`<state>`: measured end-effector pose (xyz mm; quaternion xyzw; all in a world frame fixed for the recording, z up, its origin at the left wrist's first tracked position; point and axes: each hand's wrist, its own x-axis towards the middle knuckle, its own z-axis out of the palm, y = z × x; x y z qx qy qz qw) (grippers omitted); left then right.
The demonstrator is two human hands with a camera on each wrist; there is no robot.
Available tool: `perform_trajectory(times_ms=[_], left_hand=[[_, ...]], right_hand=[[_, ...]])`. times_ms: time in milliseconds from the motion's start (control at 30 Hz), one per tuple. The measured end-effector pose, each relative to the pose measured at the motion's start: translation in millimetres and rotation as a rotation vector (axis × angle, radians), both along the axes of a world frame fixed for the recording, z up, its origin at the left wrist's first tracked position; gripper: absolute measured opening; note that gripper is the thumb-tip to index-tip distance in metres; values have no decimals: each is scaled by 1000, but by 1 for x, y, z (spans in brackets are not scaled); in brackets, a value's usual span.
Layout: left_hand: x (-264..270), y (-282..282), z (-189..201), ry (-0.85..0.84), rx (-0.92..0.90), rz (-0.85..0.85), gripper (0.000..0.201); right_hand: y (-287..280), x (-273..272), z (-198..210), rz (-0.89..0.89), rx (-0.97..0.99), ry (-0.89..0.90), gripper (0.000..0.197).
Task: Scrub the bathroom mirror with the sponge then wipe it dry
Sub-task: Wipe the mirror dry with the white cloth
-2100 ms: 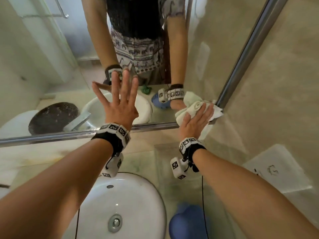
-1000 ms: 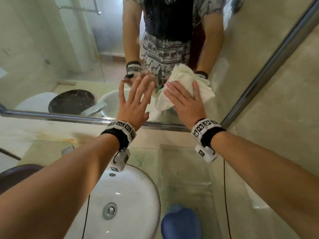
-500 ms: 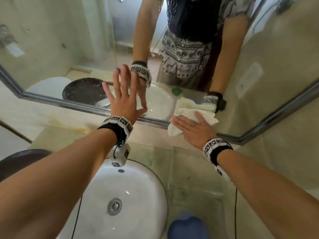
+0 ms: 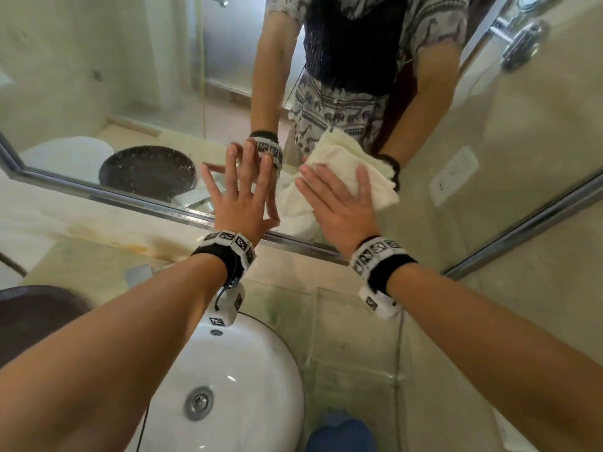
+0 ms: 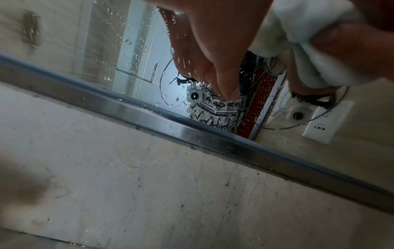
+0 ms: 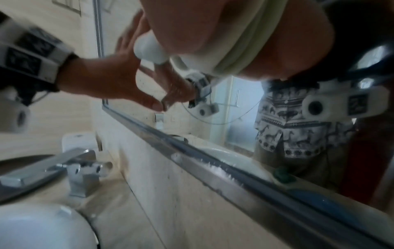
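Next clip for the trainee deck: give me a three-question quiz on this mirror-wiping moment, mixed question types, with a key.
1. True or false: the right hand presses a white cloth flat against the mirror.
2. The left hand is: A) gripping a sponge B) open, fingers spread on the glass C) on the faucet.
3. Fill in: below the arms sits a white ____.

Key: 1 true; 2 B; 3 sink.

Beige marble wall (image 4: 538, 305) at right; a white basin (image 4: 248, 386) sits near, with a chrome tap (image 6: 64, 166) at its far left.
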<state>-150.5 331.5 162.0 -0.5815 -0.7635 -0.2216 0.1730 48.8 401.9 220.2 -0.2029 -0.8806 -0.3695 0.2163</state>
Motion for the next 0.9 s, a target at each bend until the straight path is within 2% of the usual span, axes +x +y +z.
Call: perform_trajectory(times_ms=[67, 167, 233, 300, 400, 500, 600, 733, 833, 900], left_hand=[[-1, 0, -3, 1, 34, -5, 138], [-1, 1, -4, 10, 76, -8, 128], [-2, 0, -4, 23, 29, 20, 141], [-1, -1, -1, 39, -11, 47, 150], [3, -5, 3, 8, -54, 45, 149], [7, -13, 10, -5, -118, 49, 144], [6, -27, 20, 32, -173, 40, 138], [-13, -46, 37, 88, -162, 9, 125], [-42, -54, 44, 56, -116, 62, 119], [-64, -55, 47, 23, -75, 129, 124]], right_hand=[[-3, -14, -16, -32, 3, -26, 65], [-3, 2, -60, -58, 51, -267, 68], [1, 26, -83, -31, 30, -404, 70], [8, 47, -89, -22, -10, -442, 70], [20, 77, -75, 17, -22, -482, 67], [23, 95, -40, -25, -54, -426, 78], [18, 87, -2, -102, -40, -252, 79], [3, 27, 32, -120, -62, 1, 69], [-14, -31, 43, -119, -81, 39, 68], [-21, -57, 39, -115, -71, 6, 66]])
